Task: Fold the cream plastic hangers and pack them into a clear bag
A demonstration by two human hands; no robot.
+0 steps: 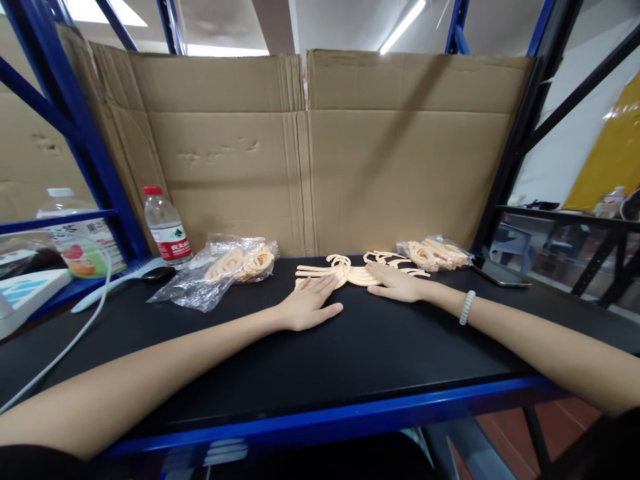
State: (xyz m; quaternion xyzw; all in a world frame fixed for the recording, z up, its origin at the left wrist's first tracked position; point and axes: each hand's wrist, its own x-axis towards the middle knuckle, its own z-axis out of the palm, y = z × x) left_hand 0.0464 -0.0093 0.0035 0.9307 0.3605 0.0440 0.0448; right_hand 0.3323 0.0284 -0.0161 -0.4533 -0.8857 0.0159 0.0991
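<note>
in the head view, a pale, curly piece (359, 275) lies flat near the back of the black table (310, 367), in front of the tall cardboard (400, 167). it has long, thin strands and a round loop in the middle. i can't tell what it is made of. the left hand (307, 305) is open with its palm down, and its fingers lie on the left strands. its thumb sticks out to the right. the right hand (397, 281) is open too, with its fingertips on the right part and its thumb out below. neither hand is pinching anything. maybe the hands lie flat on both sides so the piece stays neat and does not slide. both arms reach far forward and come in from the sides, and a beaded band (467, 308) sits round the right wrist. one clear bag (240, 263) of pale curly pieces sits to the left and another bag (435, 254) to the right, perhaps put there to leave room in the middle.
</note>
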